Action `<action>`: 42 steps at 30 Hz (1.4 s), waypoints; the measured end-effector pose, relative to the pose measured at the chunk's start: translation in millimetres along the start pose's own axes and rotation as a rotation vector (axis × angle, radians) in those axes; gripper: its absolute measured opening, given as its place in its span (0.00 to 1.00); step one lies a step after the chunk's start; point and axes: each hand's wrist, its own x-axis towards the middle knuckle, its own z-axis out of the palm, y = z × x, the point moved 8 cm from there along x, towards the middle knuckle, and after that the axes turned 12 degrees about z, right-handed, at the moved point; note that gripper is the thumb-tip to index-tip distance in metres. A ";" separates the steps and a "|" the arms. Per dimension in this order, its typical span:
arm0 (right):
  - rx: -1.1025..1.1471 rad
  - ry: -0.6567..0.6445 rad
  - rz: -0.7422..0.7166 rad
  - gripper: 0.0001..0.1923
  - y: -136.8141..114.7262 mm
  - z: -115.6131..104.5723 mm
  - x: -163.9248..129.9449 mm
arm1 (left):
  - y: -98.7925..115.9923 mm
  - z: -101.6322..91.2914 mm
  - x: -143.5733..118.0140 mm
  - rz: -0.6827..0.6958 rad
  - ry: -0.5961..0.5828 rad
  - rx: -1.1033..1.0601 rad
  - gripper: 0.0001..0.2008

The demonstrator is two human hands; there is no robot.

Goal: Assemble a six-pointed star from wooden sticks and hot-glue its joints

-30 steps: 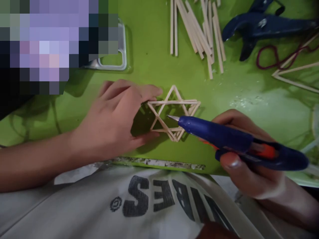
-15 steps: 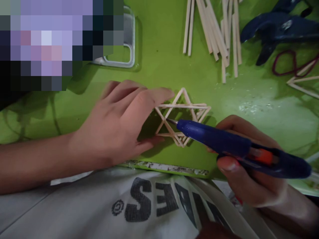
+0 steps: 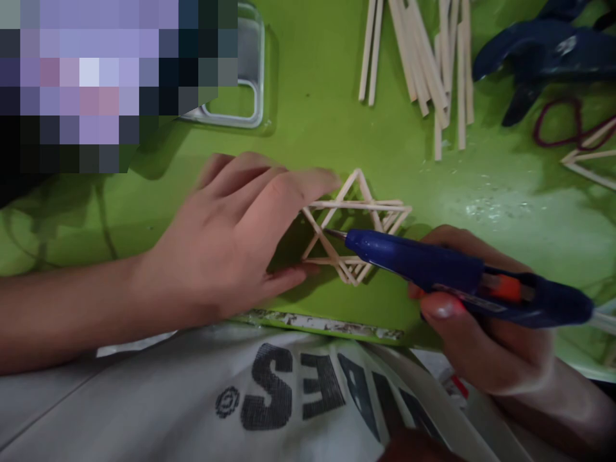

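Observation:
My left hand (image 3: 226, 237) grips the left side of a six-pointed star (image 3: 353, 206) built from thin wooden sticks, index finger at its upper left corner and thumb at its lower left. My right hand (image 3: 495, 353) is wrapped around a dark blue hot glue gun (image 3: 414, 260) with an orange part in its body. The gun's metal nozzle (image 3: 335, 233) points left at the crossing of sticks on the star's left side; whether it touches the wood I cannot tell. The gun's body hides part of the star's lower right.
Loose wooden sticks (image 3: 423, 70) lie at the back. To their right are a dark blue clamp-like tool (image 3: 539, 54), a dark red cord loop (image 3: 536, 131) and another stick piece (image 3: 584, 156). A clear plastic case (image 3: 260, 102) sits at upper left on the green table (image 3: 308, 141).
The glue gun's nozzle has shifted slightly right, away from the stick crossing, and its rear end has tipped up a little in the picture. My left hand keeps its hold on the star.

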 end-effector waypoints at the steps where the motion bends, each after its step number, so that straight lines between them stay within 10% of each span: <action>1: -0.001 -0.002 -0.004 0.05 0.6 0.0 -0.6 | -0.1 -0.2 -0.1 -0.004 0.002 -0.004 0.28; 42: 0.089 -0.033 -0.055 0.11 -5.4 -2.5 -1.1 | -0.4 -1.2 0.1 -0.014 0.032 0.009 0.26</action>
